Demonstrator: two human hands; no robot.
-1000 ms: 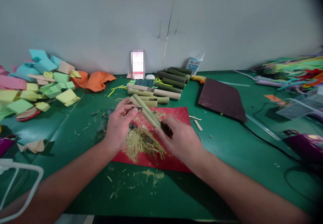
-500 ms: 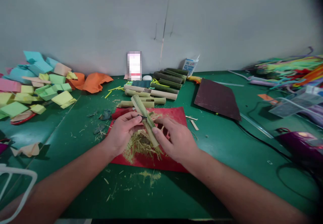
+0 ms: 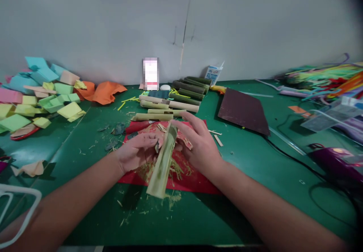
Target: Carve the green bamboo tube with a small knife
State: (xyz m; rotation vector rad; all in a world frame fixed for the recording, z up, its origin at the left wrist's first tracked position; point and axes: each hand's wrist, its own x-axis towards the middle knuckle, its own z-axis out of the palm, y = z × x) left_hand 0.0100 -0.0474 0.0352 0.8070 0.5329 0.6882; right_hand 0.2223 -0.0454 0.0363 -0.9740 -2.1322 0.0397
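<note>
A length of split bamboo (image 3: 163,165) with a hollowed inside slants over the red sheet (image 3: 195,180), its near end pointing down toward me. My right hand (image 3: 198,142) grips its upper end, with the index finger over the top and the other fingers partly hidden behind it. On the other side, my left hand (image 3: 140,148) pinches a small dark flat piece (image 3: 157,146) between thumb and fingers, close to the bamboo's edge; its exact kind is unclear. Bamboo shavings (image 3: 177,170) lie beneath. Behind my left hand rests a red-handled tool (image 3: 138,126), its other end hidden.
Several cut bamboo tubes (image 3: 184,104) lie in rows behind the sheet. A dark brown board (image 3: 244,112) is at the right, near a purple device (image 3: 337,163) with a cable. Folded coloured paper (image 3: 42,100) piles up at the left. A lit phone (image 3: 151,74) leans on the wall.
The bamboo has turned, its near end swinging left and toward me. My right hand has shifted up to its far end. The small dark piece in my left hand has tilted and left the bamboo's surface.
</note>
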